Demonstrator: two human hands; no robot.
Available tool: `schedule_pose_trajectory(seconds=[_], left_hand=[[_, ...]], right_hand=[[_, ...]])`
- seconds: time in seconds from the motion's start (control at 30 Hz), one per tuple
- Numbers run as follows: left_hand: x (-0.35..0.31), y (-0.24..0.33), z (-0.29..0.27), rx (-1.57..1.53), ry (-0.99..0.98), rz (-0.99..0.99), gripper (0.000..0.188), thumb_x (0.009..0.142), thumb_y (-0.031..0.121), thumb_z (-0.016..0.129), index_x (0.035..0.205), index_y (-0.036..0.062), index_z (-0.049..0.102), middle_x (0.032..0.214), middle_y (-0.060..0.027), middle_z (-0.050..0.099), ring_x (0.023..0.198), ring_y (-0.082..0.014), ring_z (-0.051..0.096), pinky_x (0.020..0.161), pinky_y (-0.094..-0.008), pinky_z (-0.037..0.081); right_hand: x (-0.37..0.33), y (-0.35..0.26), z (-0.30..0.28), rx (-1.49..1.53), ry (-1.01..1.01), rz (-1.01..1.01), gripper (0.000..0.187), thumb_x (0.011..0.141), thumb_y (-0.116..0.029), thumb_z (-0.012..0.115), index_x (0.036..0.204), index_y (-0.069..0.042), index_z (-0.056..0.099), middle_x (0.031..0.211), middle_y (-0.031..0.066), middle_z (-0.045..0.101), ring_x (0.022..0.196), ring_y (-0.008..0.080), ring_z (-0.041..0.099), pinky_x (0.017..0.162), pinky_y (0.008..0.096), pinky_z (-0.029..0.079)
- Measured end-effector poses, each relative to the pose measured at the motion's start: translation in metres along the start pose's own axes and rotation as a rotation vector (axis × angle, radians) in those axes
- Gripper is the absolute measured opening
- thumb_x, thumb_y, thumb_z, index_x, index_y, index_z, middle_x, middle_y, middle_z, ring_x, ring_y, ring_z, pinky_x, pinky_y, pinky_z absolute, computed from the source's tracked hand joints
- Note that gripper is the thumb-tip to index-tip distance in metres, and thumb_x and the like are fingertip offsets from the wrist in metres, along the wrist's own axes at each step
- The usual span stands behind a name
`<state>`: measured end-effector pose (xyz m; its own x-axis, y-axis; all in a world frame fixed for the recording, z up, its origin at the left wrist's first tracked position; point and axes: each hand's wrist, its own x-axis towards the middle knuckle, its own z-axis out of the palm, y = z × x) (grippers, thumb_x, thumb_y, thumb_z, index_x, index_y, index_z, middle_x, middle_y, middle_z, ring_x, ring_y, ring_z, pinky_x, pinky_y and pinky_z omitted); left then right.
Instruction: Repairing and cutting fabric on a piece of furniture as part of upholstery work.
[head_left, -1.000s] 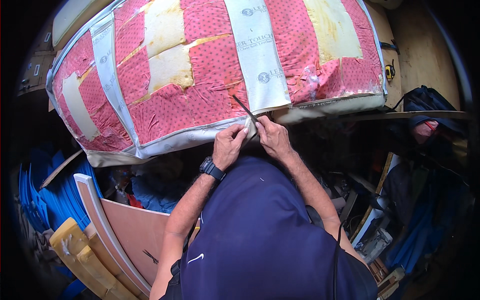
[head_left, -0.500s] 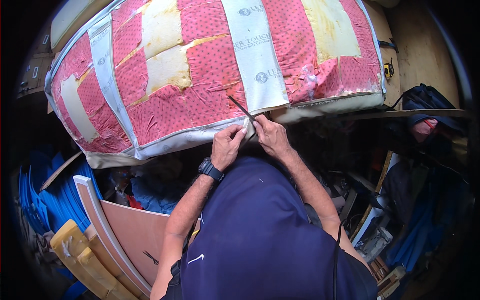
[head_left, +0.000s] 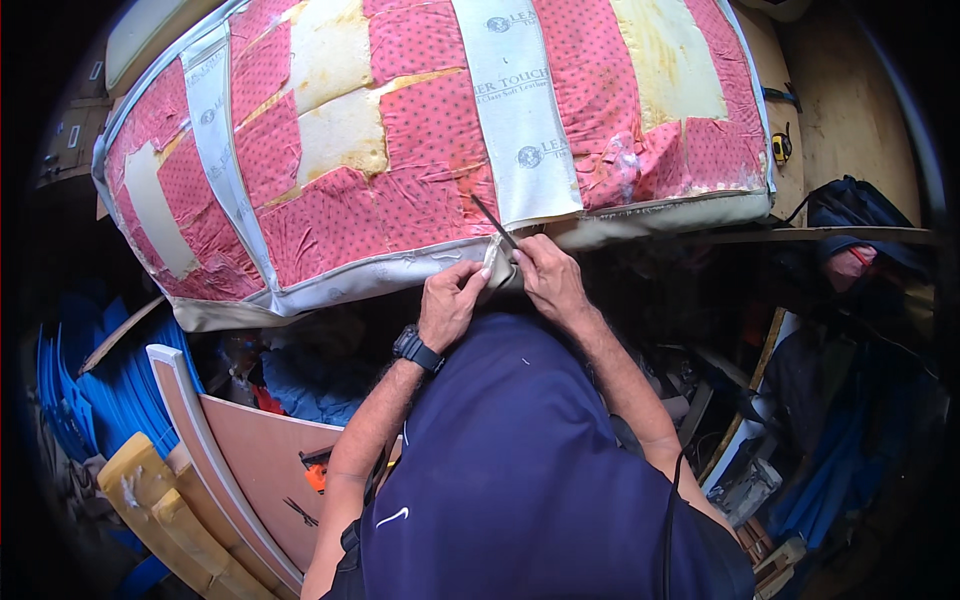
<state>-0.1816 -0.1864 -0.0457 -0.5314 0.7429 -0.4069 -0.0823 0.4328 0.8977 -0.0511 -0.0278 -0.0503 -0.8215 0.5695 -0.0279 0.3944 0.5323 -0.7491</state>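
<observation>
A large cushion with patched pink dotted fabric (head_left: 370,220) and bare yellowish foam lies across the top of the view. A whitish strip of printed backing (head_left: 530,185) runs down over it to the front edge. My left hand (head_left: 447,305) pinches a fold of the pale cover edge (head_left: 493,252) between thumb and fingers. Just to its right, my right hand (head_left: 552,280) is closed on a thin, dark, stick-like tool (head_left: 489,217), whose tip points up and left over the pink fabric. Its exact kind does not show.
At lower left are a curved panel (head_left: 265,450), black scissors (head_left: 301,512), an orange-and-black tool (head_left: 316,476), yellow foam pieces (head_left: 160,500) and blue sheets (head_left: 90,385). At right, a tape measure (head_left: 781,148) and a black bag (head_left: 862,203) rest on a wooden board.
My right hand has shifted slightly right and down, with the dark tool. My left hand keeps its pinch, and an orange-and-black tool now shows beside my left forearm.
</observation>
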Motion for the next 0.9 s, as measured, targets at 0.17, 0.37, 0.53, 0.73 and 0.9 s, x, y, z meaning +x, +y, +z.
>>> schedule_pose_trajectory(seconds=[0.17,0.37,0.53,0.73,0.9], left_hand=[[0.001,-0.008,0.003,0.004,0.047,0.070,0.025,0.101,0.022,0.068,0.105,-0.0028,0.074,0.076,-0.0071,0.068,0.069,-0.0099,0.060,0.065,-0.0304,0.050],[0.002,-0.011,0.005,0.001,0.059,0.088,0.025,0.101,0.022,0.068,0.105,-0.0027,0.073,0.074,-0.0084,0.068,0.068,-0.0104,0.059,0.065,-0.0304,0.049],[-0.002,-0.006,0.000,0.054,0.040,0.082,0.025,0.101,0.022,0.068,0.106,-0.0025,0.074,0.076,-0.0091,0.069,0.069,-0.0100,0.060,0.065,-0.0303,0.050],[-0.023,-0.013,-0.017,0.025,0.031,0.027,0.025,0.101,0.020,0.069,0.107,-0.0034,0.073,0.077,-0.0070,0.071,0.070,-0.0083,0.059,0.066,-0.0296,0.050],[-0.025,-0.009,-0.015,0.036,0.028,0.010,0.025,0.101,0.021,0.069,0.107,-0.0037,0.073,0.075,-0.0064,0.069,0.070,-0.0082,0.058,0.066,-0.0292,0.049]], right_hand=[[0.007,0.002,0.010,-0.055,-0.054,-0.034,0.013,0.101,-0.016,0.062,0.100,-0.003,0.063,0.092,0.0176,0.061,0.087,0.0417,0.065,0.074,0.0511,0.053],[0.009,0.000,0.011,-0.017,-0.023,-0.020,0.013,0.100,-0.015,0.064,0.101,-0.002,0.064,0.094,0.0181,0.064,0.089,0.0419,0.066,0.074,0.0498,0.053],[0.004,-0.002,0.003,-0.074,-0.111,0.038,0.013,0.100,-0.015,0.063,0.100,-0.002,0.064,0.096,0.0186,0.065,0.089,0.0419,0.066,0.076,0.0498,0.053],[-0.006,-0.002,-0.011,-0.051,-0.168,0.064,0.014,0.100,-0.017,0.062,0.100,-0.002,0.064,0.094,0.0190,0.065,0.090,0.0419,0.067,0.077,0.0507,0.053],[0.001,-0.004,0.001,-0.029,-0.123,0.042,0.014,0.100,-0.017,0.062,0.101,-0.003,0.064,0.095,0.0192,0.066,0.091,0.0418,0.067,0.077,0.0510,0.054]])
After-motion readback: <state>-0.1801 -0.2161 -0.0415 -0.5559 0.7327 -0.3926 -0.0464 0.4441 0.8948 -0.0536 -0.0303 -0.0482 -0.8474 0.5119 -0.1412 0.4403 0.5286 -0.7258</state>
